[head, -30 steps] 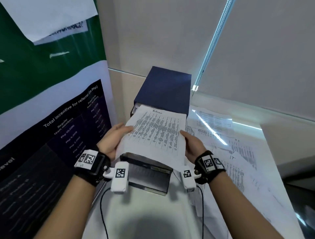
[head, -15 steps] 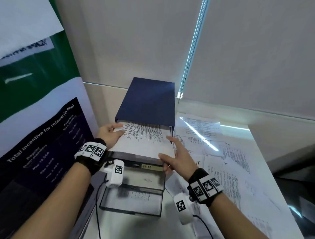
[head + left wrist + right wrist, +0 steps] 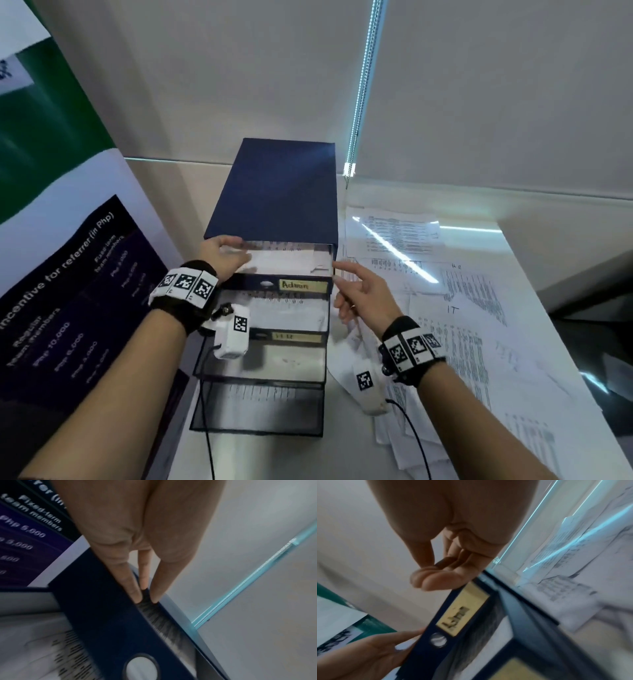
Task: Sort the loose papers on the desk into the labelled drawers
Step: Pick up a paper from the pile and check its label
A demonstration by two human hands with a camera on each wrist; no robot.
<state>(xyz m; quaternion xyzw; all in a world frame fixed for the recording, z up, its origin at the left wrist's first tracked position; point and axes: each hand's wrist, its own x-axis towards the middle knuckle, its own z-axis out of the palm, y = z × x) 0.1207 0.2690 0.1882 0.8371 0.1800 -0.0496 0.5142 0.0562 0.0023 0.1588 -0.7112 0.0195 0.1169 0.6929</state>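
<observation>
Lying in the top drawer point(image 3: 291, 263) of a dark blue drawer box point(image 3: 274, 192), near the middle of the head view, a printed sheet point(image 3: 277, 258) can be seen. The drawer is pulled out, and a yellow label point(image 3: 303, 285) on its front reads "Admin". The left hand point(image 3: 222, 255) is laid on the left end of the sheet, with straight fingers point(image 3: 132, 586) reaching into the gap under the box's top. Nothing is gripped by it. The right hand point(image 3: 359, 294) is held loose and open just to the right of the drawer's front corner; whether the drawer is touched by it cannot be told.

Three more drawers are pulled out lower down. One is marked by a second yellow label point(image 3: 296, 336), and papers are seen inside. Many loose papers point(image 3: 462, 308) are spread over the white desk point(image 3: 534, 274) at the right of the frame, one marked "IT". A dark poster point(image 3: 68, 291) with white words is seen at the left. A bead chain point(image 3: 363, 85) hangs down at the upper right.
</observation>
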